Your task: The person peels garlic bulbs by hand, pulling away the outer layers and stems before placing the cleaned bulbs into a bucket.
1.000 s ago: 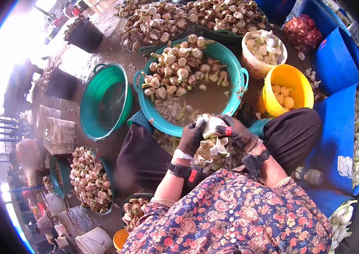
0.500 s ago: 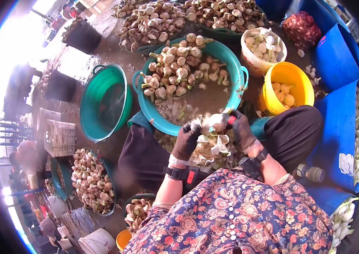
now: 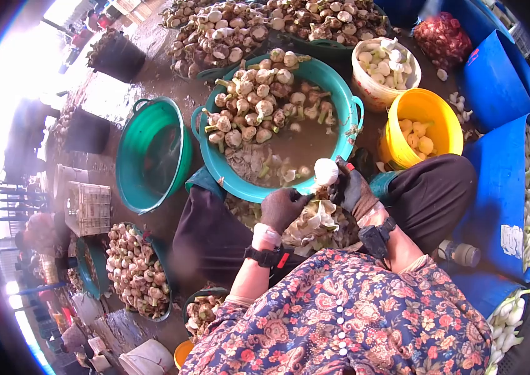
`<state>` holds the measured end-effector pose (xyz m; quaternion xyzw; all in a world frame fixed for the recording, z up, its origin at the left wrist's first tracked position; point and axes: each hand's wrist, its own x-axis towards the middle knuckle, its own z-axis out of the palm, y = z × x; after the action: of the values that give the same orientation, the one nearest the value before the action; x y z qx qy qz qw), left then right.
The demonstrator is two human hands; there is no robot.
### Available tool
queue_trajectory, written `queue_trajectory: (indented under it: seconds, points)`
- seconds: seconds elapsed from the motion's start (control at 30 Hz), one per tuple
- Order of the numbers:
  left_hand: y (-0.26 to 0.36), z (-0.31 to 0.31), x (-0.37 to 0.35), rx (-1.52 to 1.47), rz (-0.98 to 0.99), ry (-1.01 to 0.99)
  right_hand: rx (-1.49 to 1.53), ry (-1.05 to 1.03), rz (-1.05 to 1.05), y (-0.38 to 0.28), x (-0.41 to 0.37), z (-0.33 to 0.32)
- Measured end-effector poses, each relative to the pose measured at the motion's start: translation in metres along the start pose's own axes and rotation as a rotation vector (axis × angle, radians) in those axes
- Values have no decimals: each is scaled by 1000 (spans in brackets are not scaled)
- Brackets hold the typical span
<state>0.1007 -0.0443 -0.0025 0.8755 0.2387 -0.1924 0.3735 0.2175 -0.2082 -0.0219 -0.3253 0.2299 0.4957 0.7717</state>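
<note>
A white garlic bulb (image 3: 325, 172) is held up above my lap, against the fingers of my right hand (image 3: 354, 192). That hand is closed and gloved; a small red spot shows at its fingers, too little to name. My left hand (image 3: 282, 209), also in a dark glove, is closed just left of and below the bulb, its fingertips pointing at the bulb's underside. What it pinches, if anything, is hidden. Loose garlic skins (image 3: 315, 222) are heaped under both hands. Directly ahead is a teal tub (image 3: 240, 181) with unpeeled garlic bulbs (image 3: 255, 103) inside.
An upright yellow bucket (image 3: 449, 119) and a white bucket (image 3: 365, 84) hold pale bulbs to the right. Blue containers (image 3: 496, 206) line the right side. A green tub (image 3: 124, 156) stands left, with a tub of garlic (image 3: 137, 269) nearer me. More garlic piles (image 3: 218, 37) lie ahead.
The bulb has come up a little and now shows clean white. My left hand has shifted slightly down, its fingers lower beside the bulb. My right hand has turned slightly.
</note>
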Motion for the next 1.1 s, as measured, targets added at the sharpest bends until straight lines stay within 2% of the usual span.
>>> queue_trajectory:
  seconds: [0.03,0.13,0.17,0.23,0.27,0.3,0.37,0.43,0.5,0.53,0.63,0.67,0.77,0.8,0.83,0.9,0.93,0.97,1.03,1.07,1.1]
  points:
    - [4,-2,7,-62,-110,-73,9,1,-3,0,1,-2]
    - [4,1,17,53,134,90,-19,45,-196,-3,12,-12]
    - [4,3,27,66,142,134,130,-97,-225,-17,10,-5]
    - [6,5,57,93,160,221,326,-538,-226,-47,-20,4]
    - [17,-3,69,1,134,174,393,-920,-173,-59,-21,3]
    - [18,0,88,35,138,235,446,-948,-148,-72,-25,2]
    - [23,12,132,95,149,349,428,-667,-177,-82,-21,-8]
    - [37,15,179,47,96,258,310,-277,-206,-73,-1,-25]
    - [40,30,233,-99,-2,199,143,-116,-199,-63,14,-34]
    - [46,35,255,-68,-118,138,71,-48,-202,-60,17,-32]
    - [9,110,354,-623,-448,-30,-119,137,-214,-55,21,-21]
    - [44,94,319,-633,-348,106,-93,132,-196,-53,25,-23]
    - [31,129,352,-1097,-422,231,-131,149,-208,-51,30,-20]
    - [1,151,374,-812,-126,159,-179,160,-225,-52,30,-19]
    - [-29,173,395,-545,164,168,-224,171,-240,-50,29,-20]
    - [5,123,332,0,395,268,-190,178,-283,-47,37,-28]
    - [7,113,316,-633,105,57,-215,191,-301,-48,37,-28]
    - [7,106,301,-1274,-264,64,-242,203,-319,-49,37,-26]
    - [-14,97,281,-1411,-271,-57,-199,178,-301,-49,32,-21]
    - [-22,92,271,-1217,-319,-30,-197,191,-285,-48,30,-19]
    - [-30,85,265,-1264,-338,-67,-196,202,-269,-47,27,-15]
